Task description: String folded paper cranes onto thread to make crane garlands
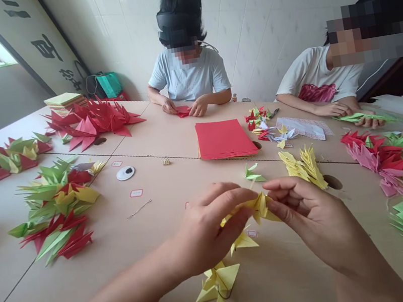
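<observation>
Head view, and right up close at the near side of the desk (48,292): pinching tight with the left grip (207,224), narrow at thumb and fingers, on a yellow folded piece (261,206)! Matched from the other side by the right grip (310,210), just as narrow, on the same bit of paper. Held there above the desk, between both sets of fingertips, out in front of the body.

Just below, more yellow pieces (218,276), with a dark loop (226,298) across the nearest. Impossible to tell from here whether joined to the piece in hand.

Just beyond the fingers, a small green folded piece (254,173); farther right, beside a round hole (333,181) in the desk, a yellow bundle (303,168). Over on the left, a big heap (58,209) in green, red and yellow. Between heap and hands, a thin strand (139,209), a red-framed label (136,193), a white disc (123,173) with a black spot, and a small clip (166,161).

Deeper on the desk, big and bold, red folded pieces (95,122) near a stack of coloured squares (64,102); toward the middle, a red-topped paper stack (224,137).

And across at the far edge, a person in light blue (190,79), with red paper (182,111) between two hands! To the right, a person in white (311,72), with a green folded strip (368,117). Nearer on that side, piled red and pink pieces (378,158).
</observation>
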Demonstrator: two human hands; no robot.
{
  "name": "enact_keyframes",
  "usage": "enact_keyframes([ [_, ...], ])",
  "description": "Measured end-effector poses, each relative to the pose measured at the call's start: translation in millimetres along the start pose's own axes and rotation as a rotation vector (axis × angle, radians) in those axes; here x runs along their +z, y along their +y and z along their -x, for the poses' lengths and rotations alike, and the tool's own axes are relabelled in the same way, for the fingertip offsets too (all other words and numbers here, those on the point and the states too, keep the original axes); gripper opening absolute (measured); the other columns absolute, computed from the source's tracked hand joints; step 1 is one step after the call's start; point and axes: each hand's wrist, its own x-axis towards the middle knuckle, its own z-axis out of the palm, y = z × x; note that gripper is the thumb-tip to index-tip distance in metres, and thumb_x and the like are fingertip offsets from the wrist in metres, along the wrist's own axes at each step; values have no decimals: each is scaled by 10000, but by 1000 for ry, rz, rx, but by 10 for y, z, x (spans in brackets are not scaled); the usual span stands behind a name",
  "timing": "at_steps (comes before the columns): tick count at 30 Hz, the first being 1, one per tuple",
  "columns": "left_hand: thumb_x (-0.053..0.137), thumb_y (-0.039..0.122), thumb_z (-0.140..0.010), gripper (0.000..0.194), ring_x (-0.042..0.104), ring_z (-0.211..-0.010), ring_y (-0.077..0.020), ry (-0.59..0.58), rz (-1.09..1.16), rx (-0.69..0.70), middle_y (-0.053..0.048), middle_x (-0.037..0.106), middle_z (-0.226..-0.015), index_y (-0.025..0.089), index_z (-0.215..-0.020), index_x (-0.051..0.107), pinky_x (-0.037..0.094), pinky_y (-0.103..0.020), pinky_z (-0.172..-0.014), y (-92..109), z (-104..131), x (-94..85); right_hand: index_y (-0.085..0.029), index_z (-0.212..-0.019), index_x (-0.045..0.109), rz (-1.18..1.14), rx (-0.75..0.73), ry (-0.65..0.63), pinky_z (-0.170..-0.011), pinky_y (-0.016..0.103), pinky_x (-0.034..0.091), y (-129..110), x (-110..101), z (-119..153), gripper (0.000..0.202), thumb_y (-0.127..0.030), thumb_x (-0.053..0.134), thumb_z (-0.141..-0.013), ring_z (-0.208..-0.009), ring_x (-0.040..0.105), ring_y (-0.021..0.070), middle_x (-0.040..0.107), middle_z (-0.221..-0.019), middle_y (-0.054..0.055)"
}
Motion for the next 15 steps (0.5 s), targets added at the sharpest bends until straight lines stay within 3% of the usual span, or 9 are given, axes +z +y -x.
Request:
enact_keyframes([
  [5,651,404,-831,441,578,-1126,-214,-207,106,-223,-109,558,-1266,224,-1226,575,483,-316,-935,0,-47,-60,-259,-974,658,31,-66,21,-633,149,575,-53,-8,-10,128,-322,633,-866,-715,695,102,710,-815,-12],
  [9,636,483,-819,371,540,-1193,-244,-252,71,-385,-96,502,-1362,231,-1091,637,451,-368,-977,-20,-57,-91,-297,-932,653,9,-115,55,-602,75,539,-92,-27,-25,69,-280,630,-870,-680,689,60,707,-773,-56],
  [12,609,469,-845,278,476,-1263,-253,-221,17,-378,-73,420,-1439,232,-977,669,401,-386,-1031,-31,-58,-109,-310,-925,643,-5,-124,69,-614,47,522,-95,-35,-25,72,-263,626,-873,-691,686,41,712,-798,-72],
  [15,592,416,-874,213,478,-1251,-224,-196,-1,-309,-61,484,-1384,225,-928,671,385,-357,-1036,-30,-59,-116,-321,-945,638,13,-141,66,-635,42,517,-89,-26,-7,92,-261,626,-875,-706,679,35,708,-818,-76],
])
